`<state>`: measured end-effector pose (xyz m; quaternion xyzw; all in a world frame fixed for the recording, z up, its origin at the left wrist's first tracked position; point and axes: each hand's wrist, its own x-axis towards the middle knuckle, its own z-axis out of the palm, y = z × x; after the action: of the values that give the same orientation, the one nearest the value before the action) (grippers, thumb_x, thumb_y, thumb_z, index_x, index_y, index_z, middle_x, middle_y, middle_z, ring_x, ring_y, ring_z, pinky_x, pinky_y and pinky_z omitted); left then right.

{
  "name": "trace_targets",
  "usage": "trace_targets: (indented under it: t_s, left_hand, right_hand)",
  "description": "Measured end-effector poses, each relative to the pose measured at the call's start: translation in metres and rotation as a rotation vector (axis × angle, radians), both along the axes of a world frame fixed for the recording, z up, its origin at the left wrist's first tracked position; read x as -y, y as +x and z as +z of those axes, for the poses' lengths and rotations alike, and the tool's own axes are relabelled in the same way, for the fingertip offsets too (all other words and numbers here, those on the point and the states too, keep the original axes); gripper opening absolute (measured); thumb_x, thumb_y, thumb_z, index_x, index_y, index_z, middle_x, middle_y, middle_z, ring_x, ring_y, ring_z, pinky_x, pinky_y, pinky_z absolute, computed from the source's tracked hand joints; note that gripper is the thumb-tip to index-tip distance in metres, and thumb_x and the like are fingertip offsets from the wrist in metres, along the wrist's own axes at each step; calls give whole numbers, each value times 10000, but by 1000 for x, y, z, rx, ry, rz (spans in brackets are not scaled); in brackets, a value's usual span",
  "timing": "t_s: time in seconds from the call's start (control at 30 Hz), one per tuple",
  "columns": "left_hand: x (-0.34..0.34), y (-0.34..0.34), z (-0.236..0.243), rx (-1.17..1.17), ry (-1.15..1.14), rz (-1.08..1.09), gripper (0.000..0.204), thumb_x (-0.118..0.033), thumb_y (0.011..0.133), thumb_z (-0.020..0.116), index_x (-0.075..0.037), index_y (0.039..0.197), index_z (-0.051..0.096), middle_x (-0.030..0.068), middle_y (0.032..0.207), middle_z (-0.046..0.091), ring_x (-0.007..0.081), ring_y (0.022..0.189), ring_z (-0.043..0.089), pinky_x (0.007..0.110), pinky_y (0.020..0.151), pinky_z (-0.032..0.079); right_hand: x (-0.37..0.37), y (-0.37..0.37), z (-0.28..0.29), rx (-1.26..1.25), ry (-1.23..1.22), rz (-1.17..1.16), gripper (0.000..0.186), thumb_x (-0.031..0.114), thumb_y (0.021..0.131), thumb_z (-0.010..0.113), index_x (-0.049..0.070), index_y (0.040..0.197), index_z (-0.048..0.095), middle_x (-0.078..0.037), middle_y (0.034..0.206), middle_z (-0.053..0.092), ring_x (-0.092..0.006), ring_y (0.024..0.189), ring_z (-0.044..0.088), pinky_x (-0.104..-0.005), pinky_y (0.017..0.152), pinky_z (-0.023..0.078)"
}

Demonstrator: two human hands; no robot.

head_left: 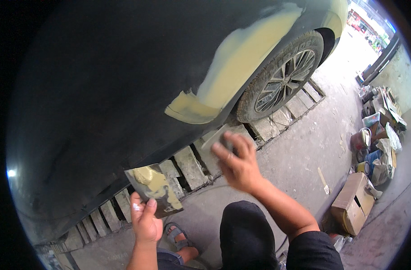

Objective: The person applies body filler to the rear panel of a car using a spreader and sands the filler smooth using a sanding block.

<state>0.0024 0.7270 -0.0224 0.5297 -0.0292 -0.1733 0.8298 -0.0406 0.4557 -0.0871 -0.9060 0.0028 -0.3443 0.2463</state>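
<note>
My left hand [146, 220] grips the lower edge of a flat dark mixing board [171, 206], thumb on top. A thick dollop of pale yellow body filler [147, 175] lies on the board, with thinner smears beside it. My right hand [239, 164] is raised to the right of the board, fingers bent and blurred by motion. It holds a thin greyish spreader [216, 138], whose outline is smeared. Beyond it, the dark car body [111, 90] carries a broad band of yellow filler [241, 54] along the wheel arch, ending in a wider patch [193, 109] low down.
The car's wheel [284, 81] stands by a slatted concrete floor grating [190, 167]. At the right lie a cardboard box [353, 202] and a heap of cans, tape rolls and wrappings along the wall. My bent knee [247, 234] and sandalled foot [180, 238] are below.
</note>
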Motion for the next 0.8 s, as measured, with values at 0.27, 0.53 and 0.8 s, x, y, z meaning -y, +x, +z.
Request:
trace_targets:
  t_s: [0.27, 0.53, 0.8]
  left_hand:
    - [24, -9, 9, -15, -135, 21, 341, -36, 920, 525, -40, 1249, 436, 100, 1234, 536, 217, 1150, 499, 400, 1026, 369]
    - [-2, 0, 16, 53, -102, 15, 407, -47, 901, 524, -65, 1294, 422, 77, 1260, 523, 205, 1173, 495, 400, 1044, 365]
    - [-12, -7, 4, 38, -23, 67, 421, -28, 899, 517, -55, 1309, 427, 79, 1262, 530, 202, 1168, 506, 378, 1033, 372]
  right_hand:
    - [-37, -12, 35, -61, 397, 804, 497, 156, 783, 724, 111, 1264, 604, -188, 1319, 460, -380, 1191, 451, -470, 997, 383]
    - [-12, 37, 71, 72, -229, -136, 531, 122, 745, 638, 225, 1262, 580, -59, 1392, 447, -336, 1213, 404, -445, 950, 324]
    - [-37, 75, 85, 196, -353, -267, 515, 93, 711, 653, 264, 1195, 628, -58, 1337, 440, -360, 1230, 384, -444, 960, 328]
